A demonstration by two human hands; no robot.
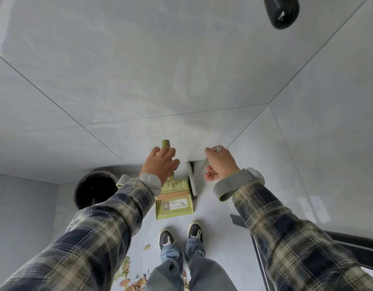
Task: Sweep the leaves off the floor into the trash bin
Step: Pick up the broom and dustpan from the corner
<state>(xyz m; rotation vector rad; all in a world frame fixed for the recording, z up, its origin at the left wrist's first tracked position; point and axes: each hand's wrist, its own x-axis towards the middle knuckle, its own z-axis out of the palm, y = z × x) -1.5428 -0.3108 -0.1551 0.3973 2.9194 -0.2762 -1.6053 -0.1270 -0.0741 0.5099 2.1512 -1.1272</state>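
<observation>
A green dustpan (174,203) stands on the floor against the grey wall, its upright green handle (165,144) gripped by my left hand (160,167). To its right a broom with a white-and-black head (192,181) leans at the wall; my right hand (220,163) holds the top of its thin pale handle. A round black trash bin (95,189) stands to the left of the dustpan, partly hidden by my left sleeve. Dry brown and green leaves (131,278) lie on the floor behind my shoes, at the bottom of the view.
My two dark shoes (180,235) stand just in front of the dustpan. A dark metal frame (349,244) runs along the right. A black object (283,11) hangs at the top right. Grey tiled wall fills the upper view.
</observation>
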